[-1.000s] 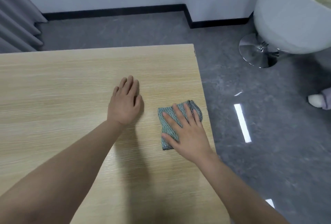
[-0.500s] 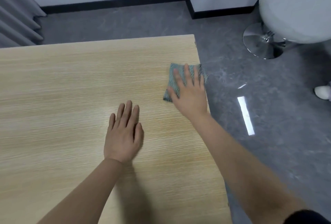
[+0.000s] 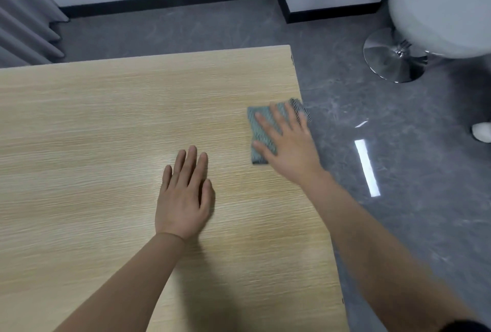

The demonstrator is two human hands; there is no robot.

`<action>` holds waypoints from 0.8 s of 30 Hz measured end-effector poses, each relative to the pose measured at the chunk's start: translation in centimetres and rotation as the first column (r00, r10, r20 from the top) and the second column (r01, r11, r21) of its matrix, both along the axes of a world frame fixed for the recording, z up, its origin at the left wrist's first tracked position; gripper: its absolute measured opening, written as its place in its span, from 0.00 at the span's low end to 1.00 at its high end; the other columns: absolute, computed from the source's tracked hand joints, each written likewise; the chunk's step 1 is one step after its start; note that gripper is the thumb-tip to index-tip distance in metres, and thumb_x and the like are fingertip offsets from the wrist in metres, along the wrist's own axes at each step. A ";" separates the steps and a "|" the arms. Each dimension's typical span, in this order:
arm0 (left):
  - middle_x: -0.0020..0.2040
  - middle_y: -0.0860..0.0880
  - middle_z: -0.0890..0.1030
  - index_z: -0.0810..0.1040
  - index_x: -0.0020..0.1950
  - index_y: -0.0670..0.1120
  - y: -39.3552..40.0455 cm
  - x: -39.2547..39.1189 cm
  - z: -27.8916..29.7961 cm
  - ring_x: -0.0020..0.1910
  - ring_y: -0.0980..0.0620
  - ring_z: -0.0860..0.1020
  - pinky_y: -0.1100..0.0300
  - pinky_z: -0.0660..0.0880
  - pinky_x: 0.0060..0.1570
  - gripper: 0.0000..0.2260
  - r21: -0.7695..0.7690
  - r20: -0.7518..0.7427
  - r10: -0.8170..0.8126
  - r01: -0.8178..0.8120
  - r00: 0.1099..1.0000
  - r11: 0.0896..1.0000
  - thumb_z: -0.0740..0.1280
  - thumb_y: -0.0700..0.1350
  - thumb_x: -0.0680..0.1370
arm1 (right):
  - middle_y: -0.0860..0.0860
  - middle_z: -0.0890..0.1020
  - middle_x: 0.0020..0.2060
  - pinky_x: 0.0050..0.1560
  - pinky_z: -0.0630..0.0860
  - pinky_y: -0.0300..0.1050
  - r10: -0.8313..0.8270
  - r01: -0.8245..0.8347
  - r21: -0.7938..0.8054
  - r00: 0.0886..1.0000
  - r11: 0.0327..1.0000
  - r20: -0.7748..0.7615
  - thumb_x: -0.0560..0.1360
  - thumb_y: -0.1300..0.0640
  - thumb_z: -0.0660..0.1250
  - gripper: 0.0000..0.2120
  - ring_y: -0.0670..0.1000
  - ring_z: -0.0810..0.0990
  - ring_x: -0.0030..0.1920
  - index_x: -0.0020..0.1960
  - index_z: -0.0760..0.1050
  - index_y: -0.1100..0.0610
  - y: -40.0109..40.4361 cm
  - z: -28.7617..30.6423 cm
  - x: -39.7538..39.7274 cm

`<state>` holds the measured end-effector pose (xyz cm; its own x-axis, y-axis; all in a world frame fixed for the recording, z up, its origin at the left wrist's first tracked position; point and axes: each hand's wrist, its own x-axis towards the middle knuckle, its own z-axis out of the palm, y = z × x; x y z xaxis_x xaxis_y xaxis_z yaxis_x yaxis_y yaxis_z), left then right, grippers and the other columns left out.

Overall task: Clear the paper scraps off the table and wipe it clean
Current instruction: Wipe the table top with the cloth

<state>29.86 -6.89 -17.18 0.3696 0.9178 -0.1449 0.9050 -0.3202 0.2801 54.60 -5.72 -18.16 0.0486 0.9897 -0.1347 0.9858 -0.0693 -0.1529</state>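
Head view: our right hand (image 3: 288,143) presses cloth (image 3: 261,133), fingers spread, table (image 3: 93,124) edge, 3 o'clock; left hand (image 3: 184,198) flat, fingers together.

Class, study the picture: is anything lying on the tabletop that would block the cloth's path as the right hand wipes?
Nothing visible does. The right hand presses the cloth flat near the table's right edge; only the left hand rests on the wood, nearer the person.
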 end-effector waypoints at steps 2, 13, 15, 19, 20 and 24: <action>0.77 0.54 0.49 0.54 0.77 0.51 0.0 0.0 0.0 0.76 0.57 0.42 0.59 0.37 0.73 0.26 0.002 -0.002 -0.002 0.002 1.000 1.000 0.45 0.53 0.79 | 0.49 0.47 0.77 0.74 0.36 0.53 -0.086 0.086 0.004 0.996 0.996 -0.008 0.78 0.34 0.43 0.29 0.54 0.41 0.76 0.76 0.46 0.42 2.3 -0.1 0.9; 0.77 0.53 0.49 0.54 0.77 0.51 -0.1 0.0 0.1 0.76 0.57 0.42 0.58 0.37 0.73 0.27 0.021 0.026 -0.006 0.006 1.000 1.000 0.44 0.54 0.78 | 0.53 0.48 0.77 0.74 0.39 0.55 -0.106 0.106 0.001 0.994 0.994 -0.016 0.79 0.36 0.42 0.30 0.57 0.43 0.76 0.77 0.47 0.47 -6.0 0.2 -4.5; 0.78 0.52 0.50 0.54 0.77 0.50 -0.1 -0.1 0.0 0.76 0.56 0.43 0.57 0.39 0.73 0.27 0.025 0.028 -0.009 0.008 1.000 1.000 0.44 0.54 0.78 | 0.52 0.50 0.77 0.74 0.43 0.57 -0.049 0.049 0.003 0.999 0.999 -0.014 0.79 0.36 0.44 0.30 0.58 0.44 0.76 0.77 0.48 0.47 -9.9 0.2 -6.5; 0.78 0.51 0.51 0.55 0.77 0.50 -0.1 -0.2 -0.1 0.76 0.55 0.44 0.56 0.39 0.73 0.26 0.025 0.037 -0.016 0.015 0.999 1.000 0.45 0.53 0.78 | 0.51 0.51 0.77 0.73 0.45 0.58 0.128 -0.128 -0.030 0.992 0.991 -0.009 0.79 0.34 0.45 0.30 0.57 0.45 0.77 0.77 0.48 0.45 -14.6 0.3 -7.1; 0.78 0.51 0.51 0.55 0.77 0.50 -0.1 -0.2 -0.1 0.76 0.55 0.44 0.56 0.39 0.73 0.26 0.027 0.041 -0.019 0.018 0.999 0.999 0.45 0.53 0.78 | 0.50 0.50 0.77 0.73 0.44 0.57 0.150 -0.150 -0.028 0.989 0.988 -0.008 0.78 0.34 0.45 0.30 0.56 0.45 0.77 0.77 0.47 0.44 -14.4 0.2 -6.3; 0.78 0.51 0.51 0.55 0.77 0.50 -0.1 -0.2 -0.1 0.76 0.55 0.44 0.56 0.39 0.73 0.26 0.033 0.039 -0.017 0.016 0.999 0.999 0.46 0.52 0.78 | 0.48 0.49 0.77 0.75 0.40 0.53 -0.073 0.073 -0.005 0.997 0.997 -0.030 0.78 0.34 0.43 0.30 0.54 0.43 0.77 0.76 0.46 0.43 -9.0 0.0 -2.2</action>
<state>29.67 -7.04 -17.24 0.3895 0.9155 -0.1006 0.8882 -0.3444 0.3041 52.38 -14.69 -18.13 0.1169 0.9831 -0.1409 0.9729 -0.1419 -0.1825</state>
